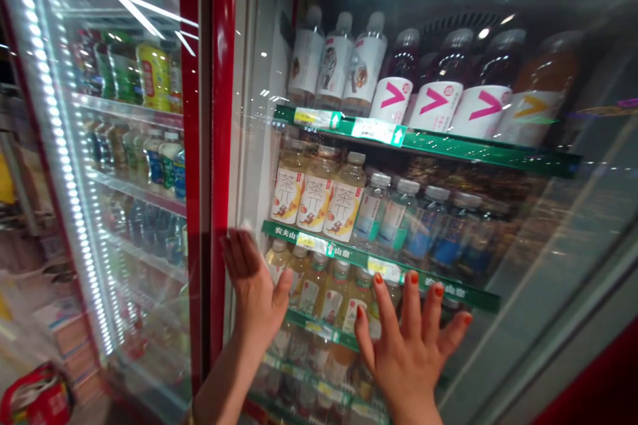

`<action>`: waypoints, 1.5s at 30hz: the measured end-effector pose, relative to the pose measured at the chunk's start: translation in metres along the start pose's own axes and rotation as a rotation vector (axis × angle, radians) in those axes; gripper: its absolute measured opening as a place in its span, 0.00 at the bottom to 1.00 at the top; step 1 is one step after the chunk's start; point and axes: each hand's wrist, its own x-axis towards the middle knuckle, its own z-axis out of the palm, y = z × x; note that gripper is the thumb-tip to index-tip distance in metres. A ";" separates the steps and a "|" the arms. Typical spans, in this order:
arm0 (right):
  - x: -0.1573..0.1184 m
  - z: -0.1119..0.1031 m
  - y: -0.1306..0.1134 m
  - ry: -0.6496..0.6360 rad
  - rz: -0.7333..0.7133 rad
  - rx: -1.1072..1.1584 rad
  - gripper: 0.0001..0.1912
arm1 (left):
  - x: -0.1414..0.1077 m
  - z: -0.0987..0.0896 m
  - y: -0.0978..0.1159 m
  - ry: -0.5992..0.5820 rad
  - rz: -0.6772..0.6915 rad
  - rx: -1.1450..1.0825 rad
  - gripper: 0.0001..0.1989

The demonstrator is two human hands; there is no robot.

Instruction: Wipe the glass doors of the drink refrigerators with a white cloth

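Observation:
My left hand (252,282) lies flat on the glass door (528,279) of a drinks cooler, close to its red frame (222,113). My right hand (409,352), fingers spread and nails painted red, presses on the same glass further right. Neither hand holds anything. Behind the glass, bottled tea (319,198) and bottled water (393,219) stand on a green-edged shelf (438,148) just above my hands. Bottles with pink chevron labels (438,86) fill the shelf above, and smaller bottles (319,292) stand right behind my fingers.
To the left, a second glass cooler door (134,146) holds more bottles, with a bright LED strip (64,146) along its edge. Stacked boxes (74,352) and a red-handled bag (34,398) sit low at the left.

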 end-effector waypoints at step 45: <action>0.006 0.013 -0.002 0.163 -0.012 0.007 0.39 | 0.068 -0.004 0.040 0.064 0.366 -0.017 0.44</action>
